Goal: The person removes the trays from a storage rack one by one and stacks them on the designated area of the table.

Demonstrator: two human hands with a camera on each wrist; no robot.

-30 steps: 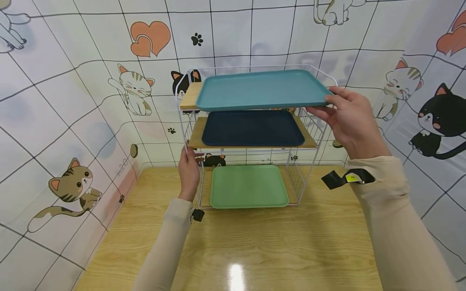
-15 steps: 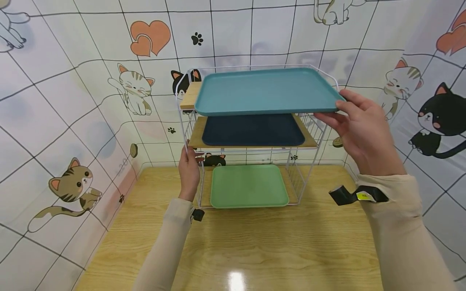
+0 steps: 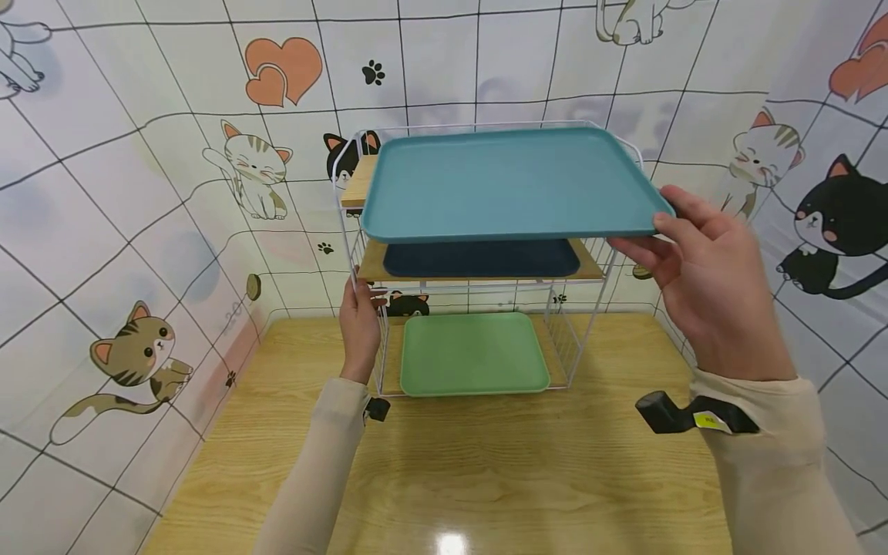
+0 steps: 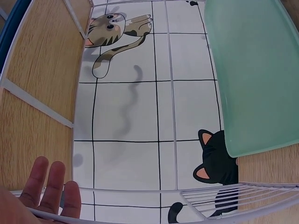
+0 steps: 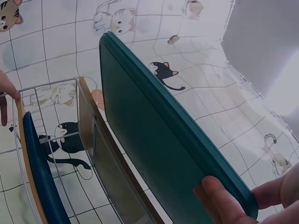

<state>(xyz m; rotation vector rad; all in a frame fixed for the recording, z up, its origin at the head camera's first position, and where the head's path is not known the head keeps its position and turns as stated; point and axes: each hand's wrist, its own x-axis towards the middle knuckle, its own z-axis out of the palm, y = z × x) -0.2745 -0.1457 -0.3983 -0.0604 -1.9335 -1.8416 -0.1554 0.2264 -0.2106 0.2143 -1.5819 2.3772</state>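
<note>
My right hand (image 3: 728, 293) pinches the near right corner of a light-blue serving tray (image 3: 513, 185), thumb on top and fingers beneath. The tray overlaps the top of a white wire rack (image 3: 592, 324) and juts out toward me. In the right wrist view its underside (image 5: 145, 126) stands apart from the top wooden board (image 5: 112, 154). My left hand (image 3: 359, 331) holds the rack's left front post near the middle shelf; in the left wrist view its fingers (image 4: 55, 182) reach past the wire. On the middle shelf lies a navy tray (image 3: 481, 264), partly hidden by the light-blue one.
A green tray (image 3: 475, 354) lies on the rack's bottom board. The rack stands at the back of a wooden table (image 3: 444, 462), against a cloth backdrop (image 3: 444, 77) printed with cats and grid lines. More backdrop hangs at both sides.
My right hand has drawn the light-blue tray toward me and slightly right, so it covers more of the navy tray. My left hand keeps its hold on the rack post.
</note>
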